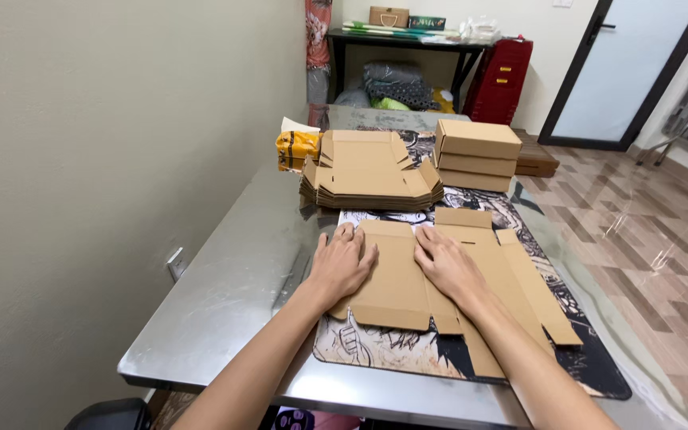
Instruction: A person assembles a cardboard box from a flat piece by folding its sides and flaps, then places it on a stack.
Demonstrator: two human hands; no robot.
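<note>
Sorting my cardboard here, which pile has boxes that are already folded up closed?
The stack of three closed boxes at the right; the left pile is still flat, unfolded blanks.

A flat, unfolded brown cardboard box blank [408, 279] lies on the printed mat. Beyond it sits a stack of flat brown blanks [372, 179]; right of that stack, 3 folded brown boxes [478, 155]; left of it, a yellow plastic-wrapped package [296, 149].
</note>
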